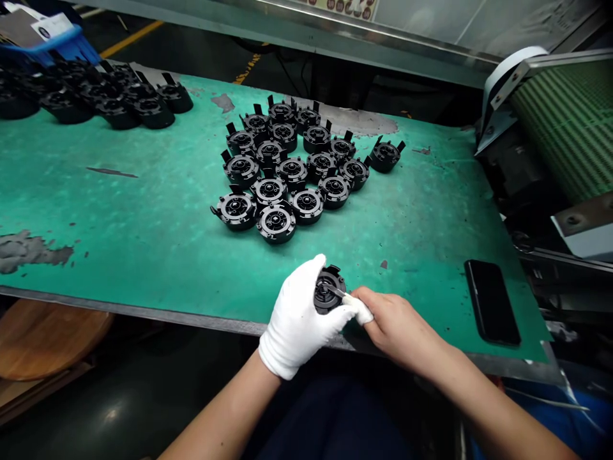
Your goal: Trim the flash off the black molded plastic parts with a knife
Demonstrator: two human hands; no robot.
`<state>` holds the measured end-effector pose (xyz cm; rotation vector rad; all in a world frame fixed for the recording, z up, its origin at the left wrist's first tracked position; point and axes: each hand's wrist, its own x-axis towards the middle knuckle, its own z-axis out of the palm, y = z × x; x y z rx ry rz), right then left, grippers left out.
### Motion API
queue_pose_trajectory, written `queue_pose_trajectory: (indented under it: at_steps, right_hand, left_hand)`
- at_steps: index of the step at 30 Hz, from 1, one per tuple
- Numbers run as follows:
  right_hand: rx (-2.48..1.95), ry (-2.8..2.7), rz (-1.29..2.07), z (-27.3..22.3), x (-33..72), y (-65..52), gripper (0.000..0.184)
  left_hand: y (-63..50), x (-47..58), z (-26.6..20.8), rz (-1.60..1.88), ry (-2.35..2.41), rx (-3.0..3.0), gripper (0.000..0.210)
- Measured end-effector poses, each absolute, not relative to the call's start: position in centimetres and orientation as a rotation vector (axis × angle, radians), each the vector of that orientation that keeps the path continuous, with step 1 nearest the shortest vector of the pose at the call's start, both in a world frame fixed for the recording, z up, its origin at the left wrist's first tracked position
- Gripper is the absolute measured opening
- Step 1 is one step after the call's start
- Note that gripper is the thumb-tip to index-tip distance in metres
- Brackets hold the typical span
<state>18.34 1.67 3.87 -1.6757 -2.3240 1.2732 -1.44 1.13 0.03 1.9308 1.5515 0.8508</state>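
My left hand (301, 310), in a white glove, is wrapped round a round black plastic part (326, 295) near the front edge of the green table. Its ringed inner face is turned up toward me. My right hand (390, 319), mostly bare, grips a small knife (337, 291) whose handle looks wrapped in white. The thin metal blade reaches into the part's open face, touching or close to its inner rings. Beyond my hands stands a cluster of similar black parts (276, 220), most with an upright tab. How the right fingers close round the handle is partly hidden.
More black parts (156, 108) crowd the far left, near a blue bin (71, 46). A single part (385, 155) stands apart, right of the cluster. A black phone (492, 301) lies at the right. A green conveyor belt (569, 121) borders the table; a wooden stool (52, 338) is lower left.
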Motion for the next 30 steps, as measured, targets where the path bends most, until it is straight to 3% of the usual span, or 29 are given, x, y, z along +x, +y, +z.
queue_pose_trajectory:
  at_steps: [15, 30]
  right_hand:
    - [-1.660, -2.263, 1.253, 3.1, 18.2, 1.0, 0.023]
    - [-1.504, -2.618, 1.227, 3.6, 18.7, 2.1, 0.016]
  left_hand:
    - [1.4, -1.4, 0.3, 0.893, 1.529, 1.960, 0.077]
    - [1.6, -1.6, -0.1, 0.848, 1.450, 1.986, 0.081]
